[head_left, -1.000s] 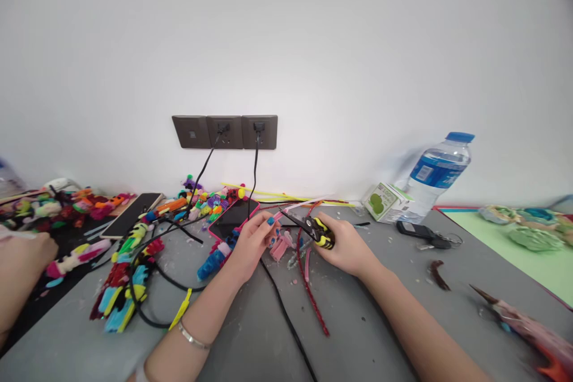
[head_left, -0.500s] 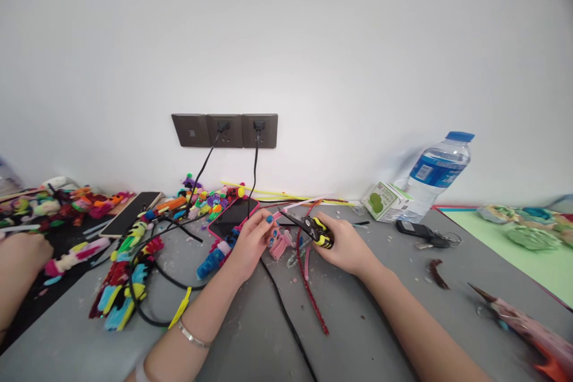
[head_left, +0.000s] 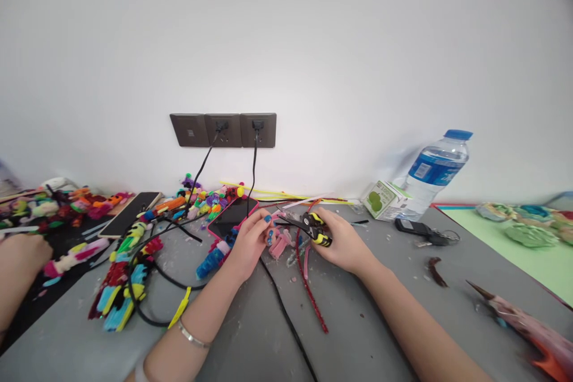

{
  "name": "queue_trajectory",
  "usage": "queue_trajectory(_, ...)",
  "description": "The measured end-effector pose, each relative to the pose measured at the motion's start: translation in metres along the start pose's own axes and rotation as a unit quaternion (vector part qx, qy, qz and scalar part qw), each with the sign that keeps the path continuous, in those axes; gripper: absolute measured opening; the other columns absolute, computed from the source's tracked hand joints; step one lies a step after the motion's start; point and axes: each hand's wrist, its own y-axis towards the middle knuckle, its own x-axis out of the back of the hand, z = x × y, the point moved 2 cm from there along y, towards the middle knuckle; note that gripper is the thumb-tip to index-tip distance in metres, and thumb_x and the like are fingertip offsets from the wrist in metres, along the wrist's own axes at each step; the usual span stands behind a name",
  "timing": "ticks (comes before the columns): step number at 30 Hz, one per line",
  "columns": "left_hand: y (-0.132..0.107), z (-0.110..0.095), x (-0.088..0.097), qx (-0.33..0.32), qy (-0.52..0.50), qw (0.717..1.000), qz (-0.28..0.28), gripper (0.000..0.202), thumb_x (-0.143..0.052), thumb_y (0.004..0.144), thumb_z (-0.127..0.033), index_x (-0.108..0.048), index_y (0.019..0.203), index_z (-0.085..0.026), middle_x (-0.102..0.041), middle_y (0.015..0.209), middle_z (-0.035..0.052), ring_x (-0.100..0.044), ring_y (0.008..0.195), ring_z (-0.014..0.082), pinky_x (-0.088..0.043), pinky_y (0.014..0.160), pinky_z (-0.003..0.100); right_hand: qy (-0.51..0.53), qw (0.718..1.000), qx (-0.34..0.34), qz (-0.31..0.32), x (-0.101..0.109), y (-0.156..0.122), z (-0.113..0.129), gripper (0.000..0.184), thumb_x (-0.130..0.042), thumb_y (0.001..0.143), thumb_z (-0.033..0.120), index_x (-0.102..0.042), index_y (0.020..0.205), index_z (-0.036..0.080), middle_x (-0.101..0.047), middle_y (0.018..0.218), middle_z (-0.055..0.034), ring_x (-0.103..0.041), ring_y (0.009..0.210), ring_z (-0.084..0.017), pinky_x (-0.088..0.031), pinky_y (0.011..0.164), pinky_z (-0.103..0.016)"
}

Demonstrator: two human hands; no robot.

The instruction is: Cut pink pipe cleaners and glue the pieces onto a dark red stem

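My left hand [head_left: 249, 243] is closed, its thumb and fingertips pinching a thin pink pipe cleaner piece; how far it runs behind the fingers is hidden. Just beneath those fingertips is a small pink fuzzy figure [head_left: 281, 243], and I cannot tell whether it is joined to the pinched piece. My right hand [head_left: 347, 243] is wrapped round the black and yellow handles of small scissors [head_left: 308, 224]. Their blades are spread and point left, close to my left fingertips. A red tinsel pipe cleaner [head_left: 313, 304] lies under the scissors, curving towards me.
Pipe-cleaner figures [head_left: 120, 292], a black cable [head_left: 286, 316] and a pink-rimmed phone [head_left: 230, 218] lie left of centre. Another person's hand [head_left: 27, 256] is at far left. Rightward are a small box [head_left: 380, 200], water bottle [head_left: 436, 170], keys [head_left: 439, 237] and a pink-and-orange pointed item [head_left: 523, 325].
The scissors' blades have spread apart and come nearer my left fingertips. Both hands stay in almost the same place.
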Motion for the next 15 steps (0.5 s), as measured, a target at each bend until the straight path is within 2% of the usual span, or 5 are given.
queue_trajectory(6,0.0016,0.0003,-0.0008,0.000,-0.064,0.998,-0.019,0.032,-0.077,0.071,-0.029,-0.047,0.068,-0.018,-0.040,0.060,-0.0060,-0.037,0.053,0.0073,-0.031,0.051,0.022,-0.008,1.000,0.010,0.000,0.0001,0.0004,-0.0005,0.028,-0.056,0.069,0.018,-0.050,0.096,0.021,-0.063,0.092,-0.0075,-0.057,0.084,-0.025,-0.042,0.073,-0.033)
queue_trajectory(11,0.0033,-0.0031,0.0009,0.001,-0.103,0.994,-0.039,0.034,-0.075,0.072,-0.024,-0.042,0.066,-0.019,-0.039,0.060,-0.0068,-0.035,0.052,0.0067,-0.031,0.050,0.022,-0.004,1.000,0.006,-0.026,0.0008,-0.0002,-0.0023,0.040,-0.056,0.068,0.018,-0.051,0.108,0.020,-0.064,0.103,-0.0105,-0.058,0.093,-0.028,-0.043,0.078,-0.036)
queue_trajectory(15,0.0048,-0.0048,0.0045,-0.012,-0.115,0.992,-0.057,0.034,-0.073,0.072,-0.023,-0.040,0.065,-0.019,-0.038,0.060,-0.0072,-0.035,0.051,0.0062,-0.031,0.050,0.022,0.001,0.999,-0.007,-0.050,0.0025,-0.0009,-0.0028,0.037,-0.055,0.068,0.019,-0.051,0.105,0.021,-0.064,0.099,-0.0091,-0.058,0.090,-0.028,-0.043,0.077,-0.035)
